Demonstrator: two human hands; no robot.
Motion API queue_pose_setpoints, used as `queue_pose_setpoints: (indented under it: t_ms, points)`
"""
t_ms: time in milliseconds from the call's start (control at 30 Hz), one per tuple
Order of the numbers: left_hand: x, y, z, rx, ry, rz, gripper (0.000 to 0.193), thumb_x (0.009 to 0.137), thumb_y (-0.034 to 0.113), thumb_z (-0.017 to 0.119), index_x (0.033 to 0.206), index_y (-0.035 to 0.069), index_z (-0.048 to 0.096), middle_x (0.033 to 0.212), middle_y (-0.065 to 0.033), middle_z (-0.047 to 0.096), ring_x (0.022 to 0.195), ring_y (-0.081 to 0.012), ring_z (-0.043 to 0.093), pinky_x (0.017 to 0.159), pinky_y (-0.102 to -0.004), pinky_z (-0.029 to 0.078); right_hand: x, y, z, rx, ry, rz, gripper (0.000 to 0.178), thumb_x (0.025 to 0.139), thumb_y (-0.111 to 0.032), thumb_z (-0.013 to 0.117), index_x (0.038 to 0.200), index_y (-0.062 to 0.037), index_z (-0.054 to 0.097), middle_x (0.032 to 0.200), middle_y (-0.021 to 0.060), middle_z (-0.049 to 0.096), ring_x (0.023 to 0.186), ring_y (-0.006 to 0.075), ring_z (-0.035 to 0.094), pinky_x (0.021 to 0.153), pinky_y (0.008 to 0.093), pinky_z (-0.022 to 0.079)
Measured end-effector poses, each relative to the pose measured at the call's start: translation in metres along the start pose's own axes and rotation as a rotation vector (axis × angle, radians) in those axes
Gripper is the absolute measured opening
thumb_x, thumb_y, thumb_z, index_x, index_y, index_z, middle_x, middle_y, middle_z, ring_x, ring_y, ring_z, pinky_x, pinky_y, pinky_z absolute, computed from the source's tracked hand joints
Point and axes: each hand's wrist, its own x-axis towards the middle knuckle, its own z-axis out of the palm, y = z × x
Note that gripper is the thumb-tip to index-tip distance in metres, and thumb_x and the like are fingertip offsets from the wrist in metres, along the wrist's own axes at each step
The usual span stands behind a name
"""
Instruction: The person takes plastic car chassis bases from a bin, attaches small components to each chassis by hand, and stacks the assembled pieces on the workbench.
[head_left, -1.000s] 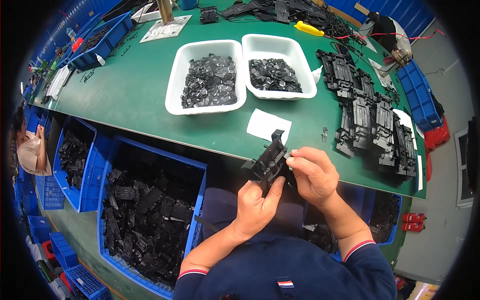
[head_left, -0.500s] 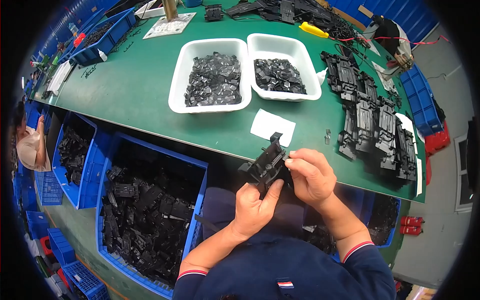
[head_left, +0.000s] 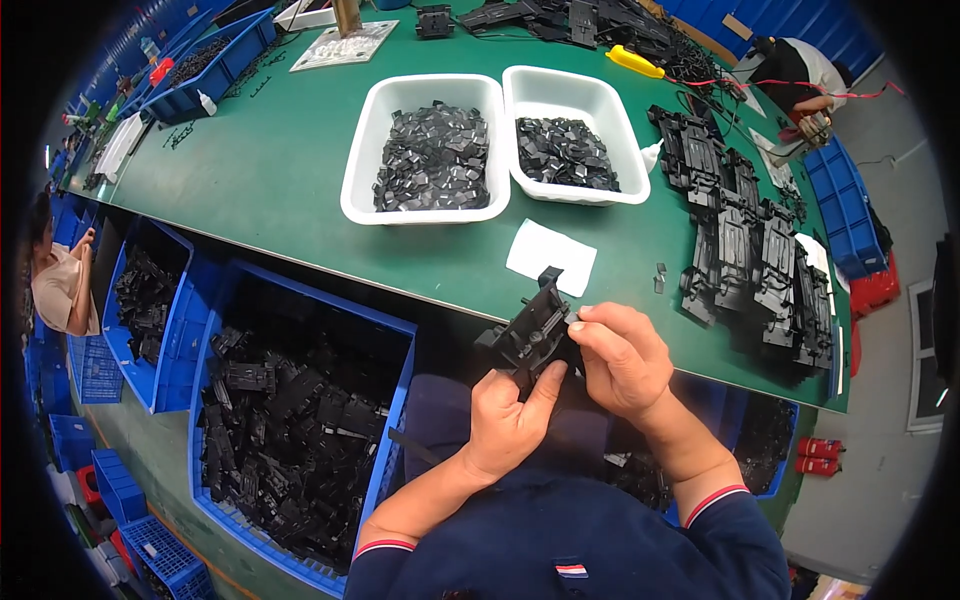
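My left hand (head_left: 508, 420) grips a black moulded plastic part (head_left: 532, 335) by its near end, thumb on top, and holds it tilted off the table's front edge. Beside the part's right side, my right hand (head_left: 625, 360) is closed in a pinch. A small dark flat piece (head_left: 573, 318) shows at its thumb and fingertip, close against the plastic part; whether it touches cannot be made out. Beyond my hands lies a white sheet (head_left: 552, 257) on the green table (head_left: 270, 190). Two white tubs, the left (head_left: 355, 190) and the right (head_left: 628, 190), hold many small dark pieces.
Rows of black plastic parts (head_left: 735, 235) lie on the right. A large blue crate (head_left: 300, 290) of black parts stands below the table at left. A yellow-handled tool (head_left: 635, 62) with a red cord lies at the back. Two other people are at the sides.
My right fingertips have shifted slightly at the plastic part's side, and the small piece shows more plainly. The left hand keeps its grip. At the far right, the other person has moved.
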Motion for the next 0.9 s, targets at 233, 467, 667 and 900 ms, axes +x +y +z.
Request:
queue_pose_setpoints:
  t_ms: [233,467,667,900]
  points:
    - [-0.001,-0.004,0.000,0.095,0.011,0.101,0.020,0.085,0.003,0.064,0.104,-0.003,0.061,0.081,-0.0106,0.065,0.069,-0.0162,0.060,0.061,-0.0266,0.047,-0.001,-0.001,0.000,-0.013,-0.024,-0.021,0.035,0.059,0.015,0.065,0.091,0.0028,0.062,0.090,0.0152,0.059,0.065,0.0255,0.061,0.053,0.0295,0.051]
    - [-0.002,-0.006,-0.003,0.130,-0.015,0.064,0.020,0.085,0.002,0.064,0.104,-0.003,0.061,0.078,-0.0082,0.064,0.064,-0.0126,0.056,0.058,-0.0250,0.045,-0.005,0.001,0.004,0.034,-0.020,0.054,0.030,0.068,0.012,0.066,0.094,-0.0019,0.063,0.092,0.0140,0.062,0.070,0.0242,0.061,0.061,0.0293,0.051]
    - [-0.001,-0.008,-0.006,-0.026,0.054,-0.024,0.016,0.087,0.007,0.064,0.101,-0.002,0.062,0.075,-0.0049,0.063,0.065,-0.0078,0.053,0.057,-0.0238,0.044,0.000,0.007,0.015,0.074,-0.019,-0.010,0.035,0.059,0.012,0.067,0.093,0.0023,0.064,0.089,0.0151,0.061,0.066,0.0254,0.062,0.056,0.0298,0.052]
    - [0.004,-0.011,-0.027,-0.257,0.156,-0.215,0.020,0.089,0.012,0.062,0.104,0.000,0.059,0.087,0.0000,0.062,0.075,-0.0052,0.053,0.066,-0.0211,0.045,0.024,-0.002,0.032,0.184,-0.200,0.196,0.024,0.073,0.008,0.068,0.094,-0.0011,0.065,0.097,0.0159,0.066,0.075,0.0224,0.066,0.066,0.0252,0.052]
